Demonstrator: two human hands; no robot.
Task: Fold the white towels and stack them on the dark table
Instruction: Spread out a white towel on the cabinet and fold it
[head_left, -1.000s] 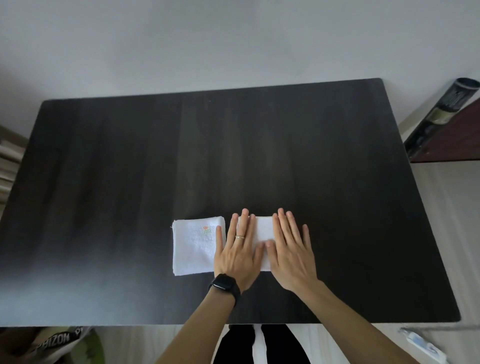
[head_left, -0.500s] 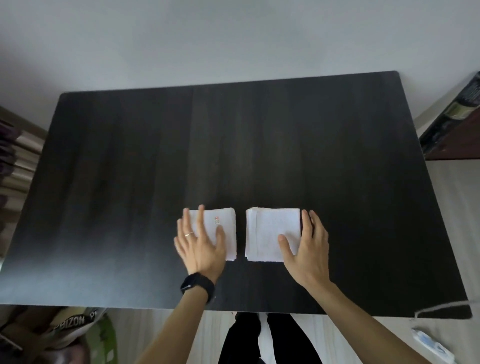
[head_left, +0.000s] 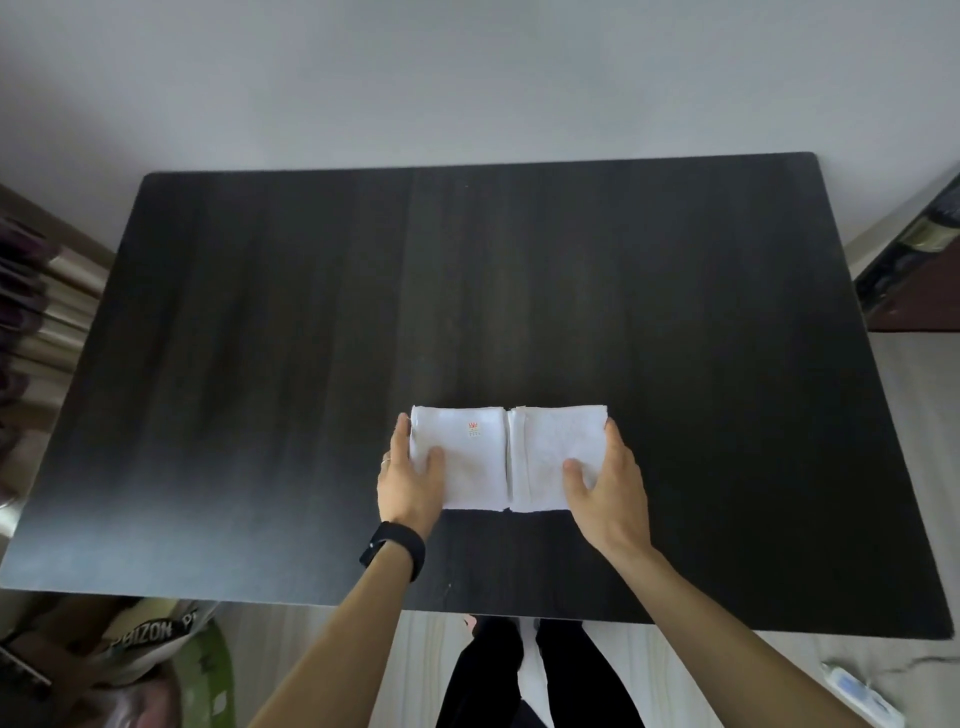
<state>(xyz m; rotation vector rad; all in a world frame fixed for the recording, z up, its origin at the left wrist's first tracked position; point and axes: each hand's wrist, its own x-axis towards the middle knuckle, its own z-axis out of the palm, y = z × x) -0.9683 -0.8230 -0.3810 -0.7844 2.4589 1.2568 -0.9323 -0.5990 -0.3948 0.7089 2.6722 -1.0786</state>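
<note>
hands (head_left: 410, 480) (head_left: 608, 483) have pushed towels (head_left: 470, 457) (head_left: 550, 452) together.

Single view, head-worn, wide-angle. Looks forward and steeply down from above near edge of dark table (head_left: 260, 364). Whole tabletop in frame, edges bowed by lens; far edge at 12 o'clock against pale wall (head_left: 467, 78), near edge at 6. Both forearms enter from 6 o'clock, close to lens. Floor (head_left: 909, 467) strips at 3 and 6, clutter at 8. No second view, so no overlap.
</note>
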